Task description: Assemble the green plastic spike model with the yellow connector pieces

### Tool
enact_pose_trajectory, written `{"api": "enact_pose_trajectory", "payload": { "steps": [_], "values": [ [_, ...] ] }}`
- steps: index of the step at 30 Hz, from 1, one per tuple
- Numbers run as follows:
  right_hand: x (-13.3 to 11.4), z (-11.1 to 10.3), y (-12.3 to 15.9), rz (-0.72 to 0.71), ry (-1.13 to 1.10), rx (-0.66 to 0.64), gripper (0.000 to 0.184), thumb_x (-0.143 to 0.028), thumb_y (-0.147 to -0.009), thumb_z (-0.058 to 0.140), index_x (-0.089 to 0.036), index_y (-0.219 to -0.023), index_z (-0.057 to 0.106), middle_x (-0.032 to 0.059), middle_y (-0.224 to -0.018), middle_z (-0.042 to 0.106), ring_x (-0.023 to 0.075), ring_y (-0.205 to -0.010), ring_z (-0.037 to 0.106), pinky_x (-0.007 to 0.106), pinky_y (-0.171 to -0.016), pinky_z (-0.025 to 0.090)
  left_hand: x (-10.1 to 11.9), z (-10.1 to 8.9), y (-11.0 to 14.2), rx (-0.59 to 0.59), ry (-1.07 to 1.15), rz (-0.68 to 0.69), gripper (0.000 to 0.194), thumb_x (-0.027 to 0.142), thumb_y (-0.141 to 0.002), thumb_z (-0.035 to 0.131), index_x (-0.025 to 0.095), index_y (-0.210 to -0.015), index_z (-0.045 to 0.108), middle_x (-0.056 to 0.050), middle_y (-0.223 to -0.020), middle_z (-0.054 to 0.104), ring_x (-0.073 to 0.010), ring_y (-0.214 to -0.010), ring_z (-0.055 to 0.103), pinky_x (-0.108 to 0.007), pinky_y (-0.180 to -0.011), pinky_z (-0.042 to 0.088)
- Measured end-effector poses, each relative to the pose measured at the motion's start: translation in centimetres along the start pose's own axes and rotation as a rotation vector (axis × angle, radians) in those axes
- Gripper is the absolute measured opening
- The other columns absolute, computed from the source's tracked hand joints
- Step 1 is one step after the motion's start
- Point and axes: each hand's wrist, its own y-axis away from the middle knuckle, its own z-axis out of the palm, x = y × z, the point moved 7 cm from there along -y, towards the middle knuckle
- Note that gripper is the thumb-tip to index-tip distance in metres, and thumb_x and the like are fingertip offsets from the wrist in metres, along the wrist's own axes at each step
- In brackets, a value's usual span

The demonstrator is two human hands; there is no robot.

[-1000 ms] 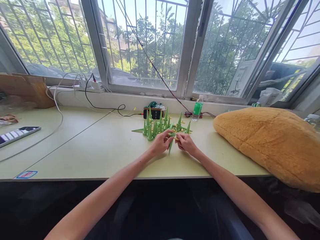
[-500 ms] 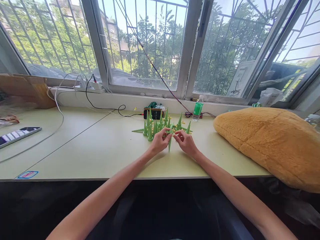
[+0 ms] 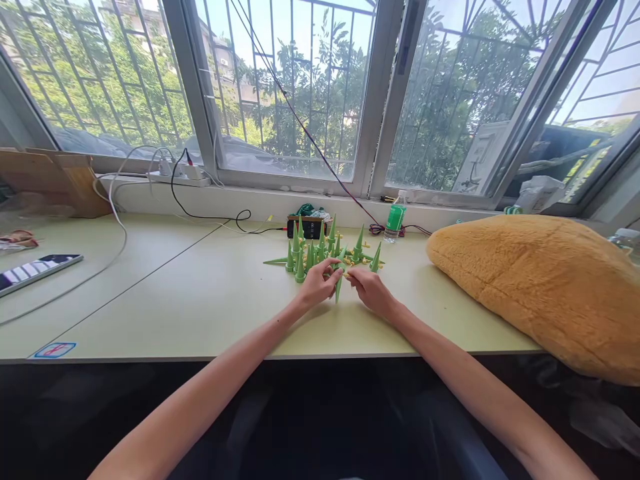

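A cluster of green cone-shaped spikes [image 3: 320, 252] with small yellow parts stands on the pale desk [image 3: 200, 300], just beyond my hands. My left hand [image 3: 319, 285] is closed on one green spike [image 3: 339, 285] that points downward. My right hand [image 3: 369, 291] meets it from the right, fingers pinched at the spike's top end; what those fingers hold is too small to make out.
A large orange plush cushion [image 3: 540, 280] fills the desk's right side. A green bottle [image 3: 395, 218] and a dark box [image 3: 306, 227] stand by the window sill. Cables [image 3: 120, 227] trail across the left; a phone [image 3: 37, 269] lies at the far left.
My right hand has shifted slightly left and closed in on the spike's top. The spike stays in my left hand, pointing down.
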Motion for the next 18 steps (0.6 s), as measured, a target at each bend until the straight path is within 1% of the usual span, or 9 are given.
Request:
{"api": "enact_pose_trajectory", "payload": {
  "steps": [5,7,9,12,15,18],
  "values": [
    [-0.1,-0.2,0.1,0.035,-0.065,-0.023,0.031,-0.031,-0.098,0.036,-0.02,-0.07,0.045,0.0011,-0.066,0.051,0.014,-0.061,0.045,0.026,-0.064,0.036,-0.2,0.3,0.1,-0.044,0.033,0.003,0.045,0.052,-0.086,0.054,0.017,-0.114,0.055,0.006,-0.061,0.047,-0.0058,-0.037,0.044,-0.02,-0.039,0.036],
    [0.0,-0.3,0.0,0.078,-0.121,-0.016,0.032,-0.032,-0.097,0.04,-0.02,-0.067,0.044,-0.0002,-0.062,0.05,0.0128,-0.058,0.043,0.026,-0.061,0.034,-0.2,0.4,0.1,-0.05,0.041,0.01,0.046,0.053,-0.086,0.055,0.017,-0.114,0.056,0.006,-0.063,0.047,-0.0048,-0.038,0.042,-0.02,-0.039,0.035],
    [0.3,-0.1,0.0,0.152,-0.203,-0.026,0.032,-0.034,-0.095,0.043,-0.02,-0.067,0.047,-0.0018,-0.057,0.047,0.0118,-0.053,0.042,0.025,-0.056,0.033,-0.1,0.4,0.1,-0.052,0.038,0.021,0.045,0.052,-0.086,0.054,0.017,-0.115,0.056,0.005,-0.066,0.048,-0.004,-0.038,0.04,-0.019,-0.038,0.033],
    [1.2,0.8,0.2,0.307,-0.432,-0.082,0.032,-0.042,-0.094,0.044,-0.02,-0.073,0.052,-0.0056,-0.049,0.04,0.0097,-0.043,0.036,0.024,-0.046,0.031,0.0,0.4,0.1,-0.044,0.01,0.048,0.043,0.049,-0.087,0.054,0.017,-0.116,0.057,0.004,-0.069,0.049,-0.0028,-0.04,0.036,-0.019,-0.038,0.03],
    [1.8,2.0,0.6,0.441,-0.74,-0.175,0.036,-0.05,-0.092,0.047,-0.019,-0.074,0.052,-0.0097,-0.046,0.028,0.0071,-0.034,0.028,0.022,-0.037,0.023,0.1,0.4,0.0,-0.044,-0.015,0.072,0.041,0.047,-0.088,0.054,0.018,-0.117,0.058,0.003,-0.072,0.05,-0.0021,-0.041,0.035,-0.018,-0.039,0.03],
    [1.7,2.6,0.8,0.526,-0.981,-0.259,0.038,-0.053,-0.087,0.055,-0.018,-0.073,0.051,-0.0104,-0.05,0.025,0.0053,-0.033,0.029,0.02,-0.034,0.019,0.1,0.4,0.0,-0.052,-0.003,0.08,0.041,0.047,-0.088,0.054,0.018,-0.118,0.058,0.003,-0.074,0.051,-0.0016,-0.041,0.035,-0.018,-0.039,0.029]
  ]
}}
